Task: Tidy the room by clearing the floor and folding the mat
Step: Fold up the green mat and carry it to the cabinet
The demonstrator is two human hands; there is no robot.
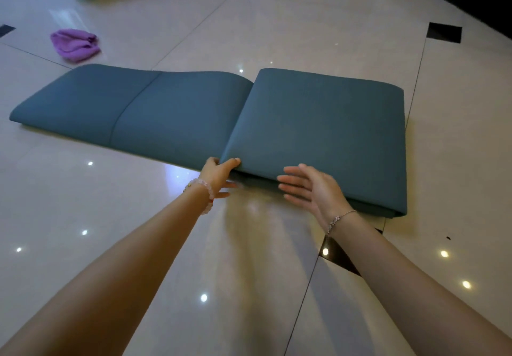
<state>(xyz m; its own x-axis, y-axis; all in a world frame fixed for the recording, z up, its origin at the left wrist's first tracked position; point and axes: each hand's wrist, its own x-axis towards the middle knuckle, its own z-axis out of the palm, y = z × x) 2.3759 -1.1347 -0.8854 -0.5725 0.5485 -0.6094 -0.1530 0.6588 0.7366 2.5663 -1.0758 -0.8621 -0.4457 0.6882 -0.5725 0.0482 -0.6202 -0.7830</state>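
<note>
Head view: the left hand (219, 174) grips the near corner of the upper folded layer of the teal padded mat (318, 133), thumb on top and the other digits curled beneath. The right hand (310, 192) is flat, its fingers (291, 179) straight and close together, touching the near edge of the folded stack. The mat lies on the glossy cream tiled floor (166, 244): right section folded over, left section spread flat with 1 crease line. Bare floor borders the mat's near edge. A crumpled purple cloth (74, 45) lies well apart, beyond the far-left corner.
</note>
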